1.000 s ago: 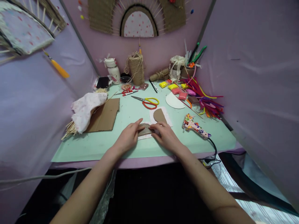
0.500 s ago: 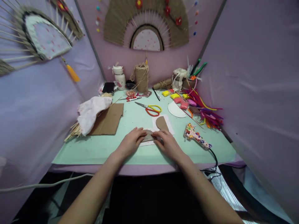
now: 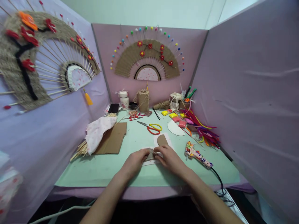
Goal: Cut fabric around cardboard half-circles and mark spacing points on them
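Note:
Both my hands rest on the green table near its front edge. My left hand (image 3: 135,161) and my right hand (image 3: 168,157) press with bent fingers on a small brown cardboard piece (image 3: 150,154) that lies on a white sheet. The fingertips of both hands meet over that piece and hide most of it. A second rounded brown cardboard piece (image 3: 162,140) lies on white paper just beyond my right hand.
A patterned glue gun (image 3: 197,154) with a black cord lies at the right. Scissors (image 3: 150,127), a cardboard sheet (image 3: 112,141), cloth over sticks (image 3: 98,133), a twine spool (image 3: 143,100), clay packets and pipe cleaners (image 3: 203,129) fill the back. Fan decorations hang on the walls.
The camera has tilted upward, so the table and hands sit lower in view and more wall shows. Both hands stay on the cardboard piece, drawn slightly closer together.

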`<state>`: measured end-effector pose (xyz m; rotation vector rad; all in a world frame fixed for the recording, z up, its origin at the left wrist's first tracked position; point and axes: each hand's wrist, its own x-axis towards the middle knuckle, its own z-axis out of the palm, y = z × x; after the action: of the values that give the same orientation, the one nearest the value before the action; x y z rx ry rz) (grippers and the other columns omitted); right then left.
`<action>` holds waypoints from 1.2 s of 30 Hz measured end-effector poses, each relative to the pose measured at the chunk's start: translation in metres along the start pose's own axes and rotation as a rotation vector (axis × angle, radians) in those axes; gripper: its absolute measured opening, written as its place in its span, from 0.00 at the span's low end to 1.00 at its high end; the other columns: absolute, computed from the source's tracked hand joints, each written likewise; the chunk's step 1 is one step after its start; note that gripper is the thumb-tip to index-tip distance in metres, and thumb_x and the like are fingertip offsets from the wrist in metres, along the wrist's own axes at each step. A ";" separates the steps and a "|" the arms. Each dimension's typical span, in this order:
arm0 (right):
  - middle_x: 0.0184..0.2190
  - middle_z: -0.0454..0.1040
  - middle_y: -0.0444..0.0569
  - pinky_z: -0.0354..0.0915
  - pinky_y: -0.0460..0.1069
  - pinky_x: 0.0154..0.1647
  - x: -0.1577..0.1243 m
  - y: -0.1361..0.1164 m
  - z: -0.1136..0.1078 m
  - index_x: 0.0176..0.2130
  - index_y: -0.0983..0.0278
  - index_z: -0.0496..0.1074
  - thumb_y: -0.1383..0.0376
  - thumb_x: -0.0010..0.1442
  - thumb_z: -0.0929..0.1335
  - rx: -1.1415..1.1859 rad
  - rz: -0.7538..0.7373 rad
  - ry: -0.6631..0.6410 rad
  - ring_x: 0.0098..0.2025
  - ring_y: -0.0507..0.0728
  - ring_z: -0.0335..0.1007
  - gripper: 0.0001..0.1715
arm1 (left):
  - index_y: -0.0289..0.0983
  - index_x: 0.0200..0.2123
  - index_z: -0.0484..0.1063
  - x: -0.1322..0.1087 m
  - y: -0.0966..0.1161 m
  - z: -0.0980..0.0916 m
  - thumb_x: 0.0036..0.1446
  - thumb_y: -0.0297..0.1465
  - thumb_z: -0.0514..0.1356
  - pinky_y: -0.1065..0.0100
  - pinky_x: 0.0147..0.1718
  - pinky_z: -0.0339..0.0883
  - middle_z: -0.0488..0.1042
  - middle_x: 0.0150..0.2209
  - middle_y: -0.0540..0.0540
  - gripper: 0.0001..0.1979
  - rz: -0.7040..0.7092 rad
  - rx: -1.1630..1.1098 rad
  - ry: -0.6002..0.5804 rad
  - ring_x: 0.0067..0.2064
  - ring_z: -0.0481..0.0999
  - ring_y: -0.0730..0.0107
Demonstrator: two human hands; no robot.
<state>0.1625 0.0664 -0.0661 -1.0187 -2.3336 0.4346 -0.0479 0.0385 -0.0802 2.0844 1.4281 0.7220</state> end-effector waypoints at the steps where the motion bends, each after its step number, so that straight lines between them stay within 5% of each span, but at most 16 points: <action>1: 0.43 0.77 0.53 0.68 0.55 0.49 0.006 -0.001 -0.008 0.46 0.62 0.73 0.71 0.60 0.68 -0.026 -0.018 0.018 0.47 0.60 0.72 0.13 | 0.43 0.47 0.74 0.000 0.000 0.000 0.65 0.32 0.49 0.66 0.46 0.68 0.78 0.46 0.48 0.15 -0.002 0.003 0.004 0.44 0.76 0.65; 5: 0.40 0.78 0.54 0.67 0.52 0.44 0.051 -0.002 -0.044 0.45 0.63 0.74 0.67 0.63 0.68 -0.188 -0.044 0.062 0.44 0.59 0.73 0.10 | 0.42 0.44 0.74 0.000 -0.001 0.001 0.64 0.31 0.49 0.66 0.45 0.68 0.78 0.42 0.49 0.15 0.011 -0.005 0.018 0.41 0.76 0.66; 9: 0.39 0.80 0.53 0.65 0.49 0.41 0.129 0.003 -0.054 0.43 0.62 0.76 0.66 0.66 0.65 -0.474 0.023 -0.150 0.43 0.59 0.75 0.11 | 0.41 0.44 0.74 0.000 -0.002 0.002 0.63 0.30 0.49 0.66 0.45 0.66 0.78 0.42 0.48 0.14 0.015 -0.026 0.016 0.42 0.75 0.65; 14: 0.45 0.77 0.56 0.67 0.52 0.48 0.220 0.020 -0.009 0.45 0.67 0.75 0.65 0.65 0.67 -0.557 0.031 -0.291 0.48 0.60 0.73 0.11 | 0.40 0.41 0.73 -0.003 -0.001 0.001 0.63 0.29 0.48 0.68 0.41 0.65 0.77 0.40 0.48 0.14 0.016 0.000 0.013 0.40 0.74 0.66; 19: 0.53 0.70 0.55 0.71 0.58 0.49 0.266 0.031 0.033 0.54 0.66 0.68 0.58 0.65 0.68 -0.616 0.043 -0.389 0.50 0.59 0.71 0.21 | 0.40 0.40 0.72 -0.003 -0.005 0.003 0.64 0.28 0.47 0.68 0.40 0.65 0.76 0.41 0.47 0.13 0.037 0.026 0.016 0.41 0.73 0.65; 25: 0.53 0.70 0.54 0.71 0.58 0.49 0.279 0.034 0.048 0.54 0.66 0.68 0.59 0.65 0.68 -0.624 0.059 -0.393 0.50 0.59 0.71 0.21 | 0.39 0.40 0.71 -0.004 -0.005 0.002 0.66 0.28 0.45 0.67 0.41 0.66 0.76 0.40 0.46 0.15 0.069 0.015 0.005 0.40 0.74 0.65; 30: 0.53 0.70 0.55 0.70 0.57 0.50 0.273 0.036 0.037 0.52 0.65 0.70 0.59 0.66 0.67 -0.607 0.081 -0.271 0.50 0.58 0.71 0.18 | 0.39 0.42 0.73 -0.003 -0.006 0.002 0.65 0.28 0.46 0.65 0.43 0.67 0.77 0.42 0.45 0.15 0.065 0.022 0.010 0.42 0.75 0.63; 33: 0.47 0.74 0.64 0.66 0.53 0.48 0.251 0.033 0.018 0.47 0.72 0.72 0.67 0.65 0.65 -0.556 0.130 -0.168 0.48 0.61 0.71 0.13 | 0.39 0.45 0.73 -0.002 -0.007 0.003 0.64 0.29 0.48 0.64 0.45 0.68 0.77 0.44 0.45 0.15 0.058 0.006 0.014 0.45 0.76 0.61; 36: 0.43 0.76 0.58 0.64 0.51 0.42 0.198 0.024 -0.002 0.51 0.70 0.68 0.67 0.66 0.60 -0.486 0.169 -0.078 0.43 0.60 0.71 0.16 | 0.40 0.47 0.74 -0.001 -0.006 0.003 0.65 0.29 0.48 0.64 0.47 0.68 0.77 0.46 0.45 0.16 0.064 -0.030 0.019 0.46 0.76 0.62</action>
<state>0.0656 0.2304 -0.0057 -1.4515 -2.4925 -0.0421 -0.0498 0.0387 -0.0868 2.1141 1.3576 0.7850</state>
